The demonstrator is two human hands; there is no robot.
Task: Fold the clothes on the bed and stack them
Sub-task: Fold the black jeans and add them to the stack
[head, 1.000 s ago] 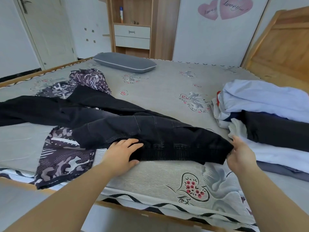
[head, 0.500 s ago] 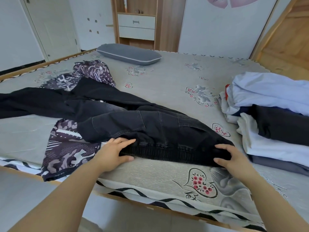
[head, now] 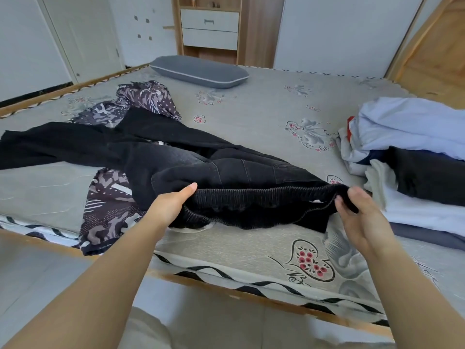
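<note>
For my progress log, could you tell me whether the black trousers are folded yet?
Not folded. The black trousers trail loosely across the bed; both hands grip only the ribbed waistband.

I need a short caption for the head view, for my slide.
Both hands, left and right, lift black trousers by the waistband.

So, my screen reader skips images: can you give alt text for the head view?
Left hand and right hand grip the ribbed waistband of black trousers, lifting it off the bed. A folded stack sits on the right.
</note>
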